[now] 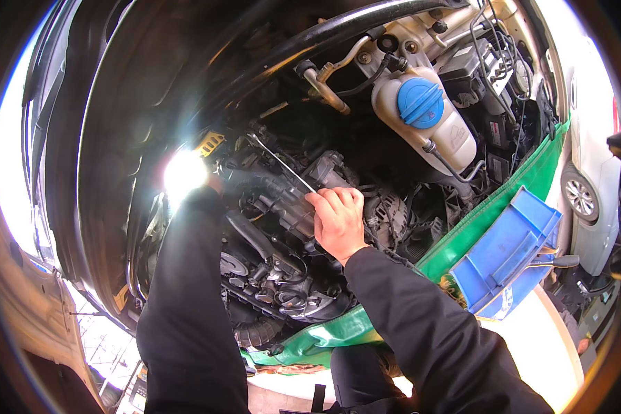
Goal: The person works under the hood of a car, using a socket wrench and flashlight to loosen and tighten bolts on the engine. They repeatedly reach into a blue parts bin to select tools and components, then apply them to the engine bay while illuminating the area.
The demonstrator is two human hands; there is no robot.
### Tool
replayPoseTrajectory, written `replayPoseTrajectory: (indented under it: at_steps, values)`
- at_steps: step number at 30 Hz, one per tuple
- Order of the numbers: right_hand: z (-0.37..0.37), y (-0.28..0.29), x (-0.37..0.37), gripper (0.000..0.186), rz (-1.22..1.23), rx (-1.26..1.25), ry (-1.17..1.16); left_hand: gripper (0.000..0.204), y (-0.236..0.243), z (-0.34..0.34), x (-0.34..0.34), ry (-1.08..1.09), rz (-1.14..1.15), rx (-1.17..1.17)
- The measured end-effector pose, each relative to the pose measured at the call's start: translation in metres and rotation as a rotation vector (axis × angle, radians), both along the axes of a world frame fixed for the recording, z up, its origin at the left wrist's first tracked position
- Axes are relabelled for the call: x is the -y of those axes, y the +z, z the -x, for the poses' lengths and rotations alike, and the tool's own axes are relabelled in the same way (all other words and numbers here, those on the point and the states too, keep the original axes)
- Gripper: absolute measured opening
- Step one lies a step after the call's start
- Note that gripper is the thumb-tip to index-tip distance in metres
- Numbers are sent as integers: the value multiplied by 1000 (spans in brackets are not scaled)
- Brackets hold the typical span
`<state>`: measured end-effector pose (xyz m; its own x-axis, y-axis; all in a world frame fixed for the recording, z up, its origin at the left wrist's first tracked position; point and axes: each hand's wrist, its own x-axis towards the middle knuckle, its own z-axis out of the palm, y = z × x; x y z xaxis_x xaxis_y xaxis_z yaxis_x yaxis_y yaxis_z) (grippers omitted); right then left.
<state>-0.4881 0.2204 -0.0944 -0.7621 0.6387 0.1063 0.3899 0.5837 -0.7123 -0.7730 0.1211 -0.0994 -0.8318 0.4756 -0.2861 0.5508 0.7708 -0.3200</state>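
My right hand [339, 222] is closed around the near end of a slim silver wrench [283, 164] above the dark engine [276, 200]. The wrench slants to the far left, its head among hoses and fittings deep in the engine bay. My left arm [194, 276] reaches in on the left. Only a sliver of my left hand [216, 185] shows beside a glaring light [185, 172]; its fingers are hidden. Just beyond the light is a yellow slotted piece [210, 143].
A whitish fluid tank [455, 141] with a blue cap [420, 103] sits at the far right of the bay. A green cover [435, 259] drapes the near edge, bearing a blue plastic bin [497, 255]. Another car [593, 186] stands to the right.
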Motion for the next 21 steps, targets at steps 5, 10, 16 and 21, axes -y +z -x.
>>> replayPoseTrajectory:
  at_steps: [5,10,16,21]
  values:
    - [1,-1,-1,35,-14,-10,-13,21,-30,19,24,34,-37,54]
    - [1,1,0,36,-9,-20,-9,16,-108,35,96,-451,65,593]
    - [0,-2,1,36,-17,-19,-15,16,-159,40,125,-425,280,699]
    - [0,-2,2,37,-15,-12,-7,17,-157,43,116,-428,304,693]
